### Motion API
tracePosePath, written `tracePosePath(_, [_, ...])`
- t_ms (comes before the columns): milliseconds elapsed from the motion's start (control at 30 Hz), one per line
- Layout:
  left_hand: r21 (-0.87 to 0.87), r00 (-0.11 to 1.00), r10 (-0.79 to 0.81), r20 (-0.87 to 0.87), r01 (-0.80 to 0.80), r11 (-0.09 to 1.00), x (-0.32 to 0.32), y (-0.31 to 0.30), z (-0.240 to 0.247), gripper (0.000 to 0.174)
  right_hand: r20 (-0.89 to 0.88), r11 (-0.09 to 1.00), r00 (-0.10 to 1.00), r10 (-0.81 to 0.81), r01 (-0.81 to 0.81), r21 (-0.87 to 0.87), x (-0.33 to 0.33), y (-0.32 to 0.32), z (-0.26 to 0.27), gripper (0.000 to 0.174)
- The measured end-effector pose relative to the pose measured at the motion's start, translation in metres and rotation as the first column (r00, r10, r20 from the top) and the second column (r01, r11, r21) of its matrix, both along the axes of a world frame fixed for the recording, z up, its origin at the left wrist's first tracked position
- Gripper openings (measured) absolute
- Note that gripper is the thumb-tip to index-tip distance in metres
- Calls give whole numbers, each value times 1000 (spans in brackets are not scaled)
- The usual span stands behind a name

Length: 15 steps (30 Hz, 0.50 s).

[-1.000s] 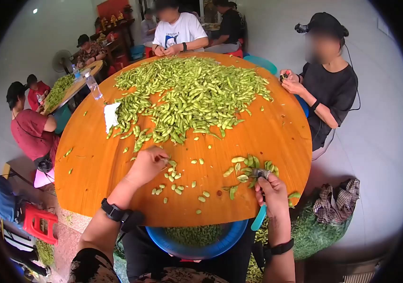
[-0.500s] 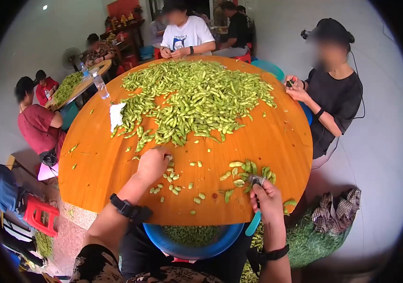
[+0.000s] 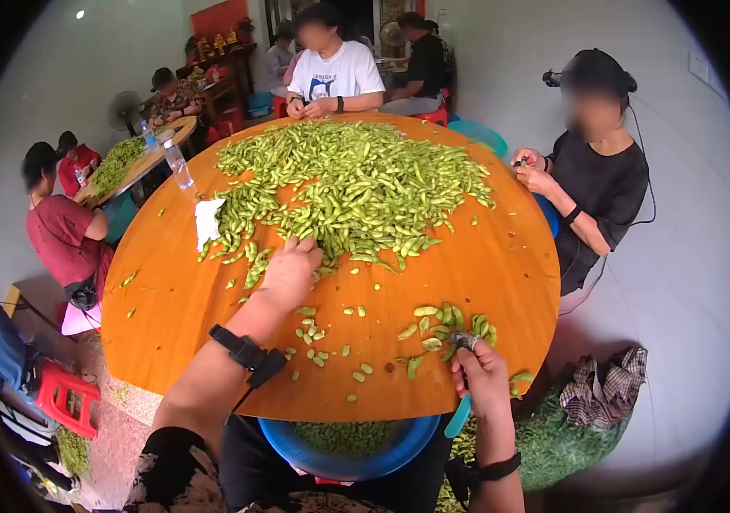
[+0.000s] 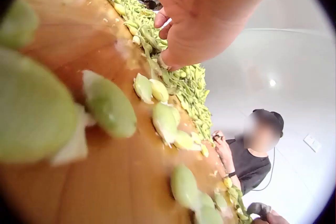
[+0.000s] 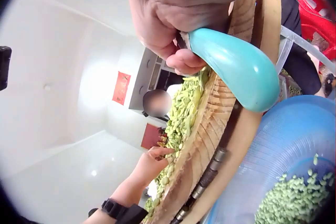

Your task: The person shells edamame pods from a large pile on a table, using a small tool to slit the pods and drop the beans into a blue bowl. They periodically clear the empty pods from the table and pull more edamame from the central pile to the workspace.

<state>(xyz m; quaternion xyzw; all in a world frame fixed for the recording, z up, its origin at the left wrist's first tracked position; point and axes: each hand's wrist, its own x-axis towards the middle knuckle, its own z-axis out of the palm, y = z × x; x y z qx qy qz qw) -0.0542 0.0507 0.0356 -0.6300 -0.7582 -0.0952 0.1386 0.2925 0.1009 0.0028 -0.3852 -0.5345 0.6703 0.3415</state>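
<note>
- While the round table [image 3: 502, 278] should stay stiff under pressure, its overhanging edge hides part of what sits beneath it.
- The heap of pods [image 3: 356, 179] spreads over the table's far part, just ahead of your left hand [image 3: 289, 272]. Each pod should feel light, springy and perhaps slick; pinch it across the middle. Upper layers hide the lower ones.
- The blue basin [image 5: 289, 124] sits below the table's near edge. It looks like thin plastic, so expect flex; lift it by the rim. How deep its contents lie, you can't see.
- Your left hand is at the heap's near edge, thumb and fingers standing apart, clasping no pod that you can make out. Its own wrist view cuts off much of the hand.
- Your right hand [image 3: 482, 376] grips a turquoise handle [image 5: 236, 69] beside a small cluster of pods [image 3: 446, 318]. The handle looks smooth and rigid, likely slippery when damp; seat its bulb well within your palm. The grey part [image 3: 464, 340] at your fingertips is too small and covered to identify.
- The loose beans [image 3: 366, 369] lie between your hands on the wood. They look tender and apt to roll or bruise; take them lightly by their sides. The closest ones blur in the left wrist view.
</note>
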Motion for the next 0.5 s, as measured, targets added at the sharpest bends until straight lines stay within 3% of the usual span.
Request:
tracePosePath(33, [0,1000,-4,3,4,1000,1,-2,3,20,-1,1000,1000,1,-1,-1,0,0,-1,10])
tracePosePath(100, [29,950,16,312,-26,999,-3,-10,4,18,5,1000,1000,18,-18,-10,0,0,2,11])
tracePosePath(167, [76,923,9,384,-41,996,-8,-15,-4,22,8,999,999,34,-34,-17,-4,-2,9,11])
tracePosePath(233, [118,658,-49,752,-61,991,0,-22,-1,30,109,998,992,58,-54,-34,-12,-10,25,13])
tracePosePath(267, [112,653,-50,756,-53,992,4,-24,-4,30,118,997,990,78,-77,-9,-19,-15,34,16])
tracePosePath(333, [39,385,-25,923,-28,999,17,-25,-9,37,101,991,986,133,-135,14,-42,-18,41,16])
tracePosePath(467, [118,379,-173,909,165,979,59,-35,-3,38,146,968,958,247,-252,19,-89,-17,45,17])
tracePosePath(500, [183,432,-267,861,226,957,65,-38,-4,40,152,970,960,236,-241,17,-96,-18,45,17])
